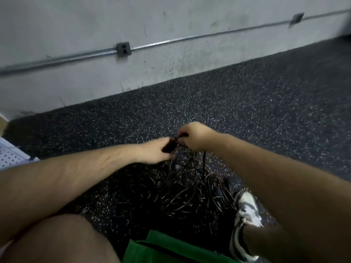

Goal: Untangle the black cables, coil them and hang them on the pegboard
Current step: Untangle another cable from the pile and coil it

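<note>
A tangled heap of black cables (190, 192) is spread on the dark speckled floor (275, 111), just beside a white sneaker (247, 211). Above the heap, strands are held up by both hands, which are touching each other. The left hand (155, 150) is curled round a dark bundle of cable, and a strand is pinched by the bent fingers of the right hand (193, 136), from which one cable hangs straight down to the heap. A white pegboard (9, 158) is seen lying at the left edge, well apart from the cables. A wall outlet (123, 48) is mounted on a metal conduit (190, 37).
</note>
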